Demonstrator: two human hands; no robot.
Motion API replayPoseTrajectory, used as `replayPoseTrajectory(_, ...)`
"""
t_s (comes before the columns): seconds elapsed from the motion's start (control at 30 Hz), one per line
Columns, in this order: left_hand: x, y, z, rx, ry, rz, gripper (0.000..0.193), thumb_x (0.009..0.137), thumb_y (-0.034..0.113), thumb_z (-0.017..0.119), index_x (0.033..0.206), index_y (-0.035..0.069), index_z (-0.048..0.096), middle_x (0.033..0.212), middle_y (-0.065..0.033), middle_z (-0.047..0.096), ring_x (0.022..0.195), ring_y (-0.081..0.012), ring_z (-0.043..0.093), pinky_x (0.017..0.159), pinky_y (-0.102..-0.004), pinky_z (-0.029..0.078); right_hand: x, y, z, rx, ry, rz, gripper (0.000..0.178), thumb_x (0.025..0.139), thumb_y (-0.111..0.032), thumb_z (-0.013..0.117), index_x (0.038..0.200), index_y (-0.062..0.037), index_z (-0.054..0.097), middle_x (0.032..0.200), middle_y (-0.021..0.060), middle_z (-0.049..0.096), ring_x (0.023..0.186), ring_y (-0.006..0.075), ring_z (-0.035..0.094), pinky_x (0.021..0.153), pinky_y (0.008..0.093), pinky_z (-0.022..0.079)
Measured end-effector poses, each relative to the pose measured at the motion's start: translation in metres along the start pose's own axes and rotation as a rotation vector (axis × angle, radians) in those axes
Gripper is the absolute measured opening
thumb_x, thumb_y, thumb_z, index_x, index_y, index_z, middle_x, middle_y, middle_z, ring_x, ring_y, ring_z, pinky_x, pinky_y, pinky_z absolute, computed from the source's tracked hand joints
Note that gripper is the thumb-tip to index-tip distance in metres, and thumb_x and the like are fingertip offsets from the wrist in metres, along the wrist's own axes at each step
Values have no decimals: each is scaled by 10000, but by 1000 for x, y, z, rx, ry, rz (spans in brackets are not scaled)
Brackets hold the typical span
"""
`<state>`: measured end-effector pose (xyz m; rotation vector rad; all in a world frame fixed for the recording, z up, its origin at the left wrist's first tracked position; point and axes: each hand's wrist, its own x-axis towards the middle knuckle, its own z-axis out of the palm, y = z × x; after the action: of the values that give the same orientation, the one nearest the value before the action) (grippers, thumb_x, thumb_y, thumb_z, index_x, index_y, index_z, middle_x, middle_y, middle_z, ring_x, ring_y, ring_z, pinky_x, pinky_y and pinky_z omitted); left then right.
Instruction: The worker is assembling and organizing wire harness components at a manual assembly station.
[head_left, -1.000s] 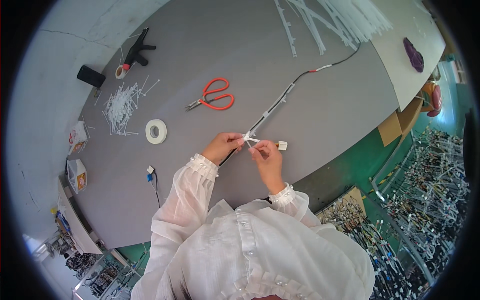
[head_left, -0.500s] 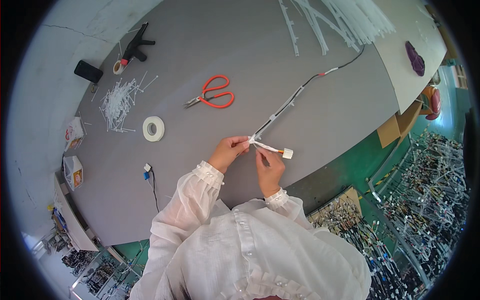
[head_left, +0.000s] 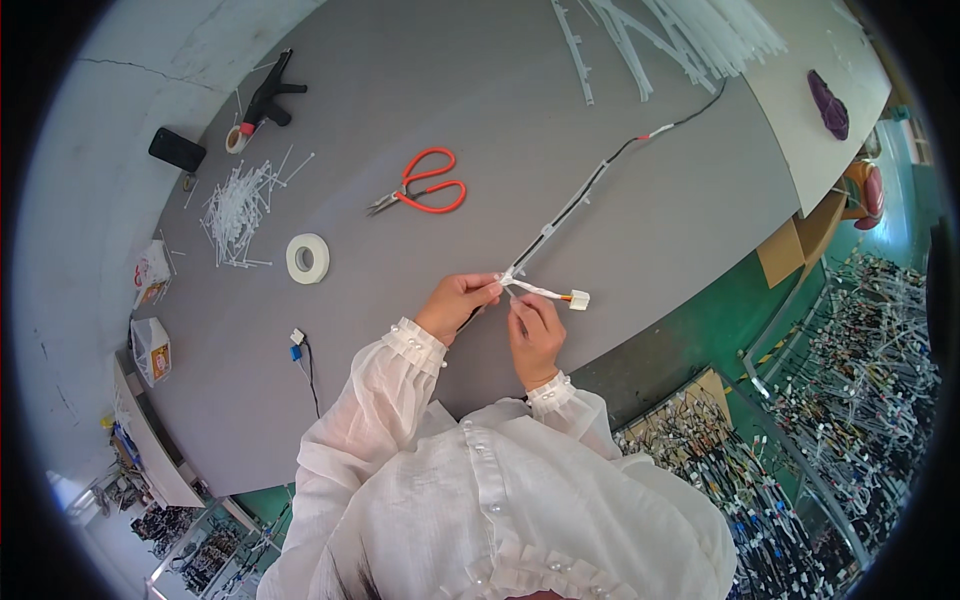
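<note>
My left hand (head_left: 462, 302) is closed on a wire harness (head_left: 550, 232), gripping it at the fork where white wrapping covers it. From there the dark cable runs up and right along a pale plastic strip. A short white-wrapped branch (head_left: 537, 290) leaves the fork to the right and ends in a white connector (head_left: 579, 300). Just under that branch my right hand (head_left: 537, 338) pinches with thumb and finger at a thin piece close to the fork, too small to make out. A black length of cable (head_left: 471, 318) shows below my left hand.
Red-handled scissors (head_left: 425, 185) and a white tape roll (head_left: 307, 259) lie beyond my hands. Farther left are a pile of white cable ties (head_left: 236, 215), a black tool (head_left: 270, 95) and a phone (head_left: 177, 147). Plastic strips (head_left: 710, 40) fill the far right; a cable with blue-and-white connectors (head_left: 297, 345) lies left.
The connector on the short branch has shifted slightly up and right. A black cable length now shows beneath my left hand. My right hand has moved slightly left and up.
</note>
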<state>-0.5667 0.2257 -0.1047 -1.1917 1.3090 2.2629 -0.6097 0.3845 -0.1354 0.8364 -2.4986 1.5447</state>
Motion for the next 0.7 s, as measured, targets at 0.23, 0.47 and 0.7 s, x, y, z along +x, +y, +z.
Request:
replayPoseTrajectory(0.23, 2, -5, 4, 1, 29, 33, 332, 905, 104, 662, 1212, -19, 642, 896, 4, 677, 764, -51, 555, 672, -214, 442, 2, -16, 0, 117, 64, 215, 194, 746, 71, 729, 909, -23, 684, 905, 88, 659, 780, 198, 648, 634, 283, 526)
replayPoseTrajectory(0.47, -1, -9, 7, -17, 62, 130, 299, 910, 91, 646, 1178, -41, 656, 1003, -48, 708, 872, -93, 614, 770, -235, 486, 21, -29, -23, 249, -19, 263, 147, 792, 15, 743, 929, -3, 694, 881, 67, 678, 747, 137, 649, 641, 255, 532)
replayPoseTrajectory(0.7, -11, -7, 14, 65, 81, 179, 246, 909, 48, 612, 1128, -39, 684, 990, -73, 718, 918, -121, 638, 844, -262, 497, 72, -22, -32, 453, -621, 351, 153, 830, -12, 700, 983, -20, 707, 847, 95, 689, 670, 165, 656, 608, 266, 524)
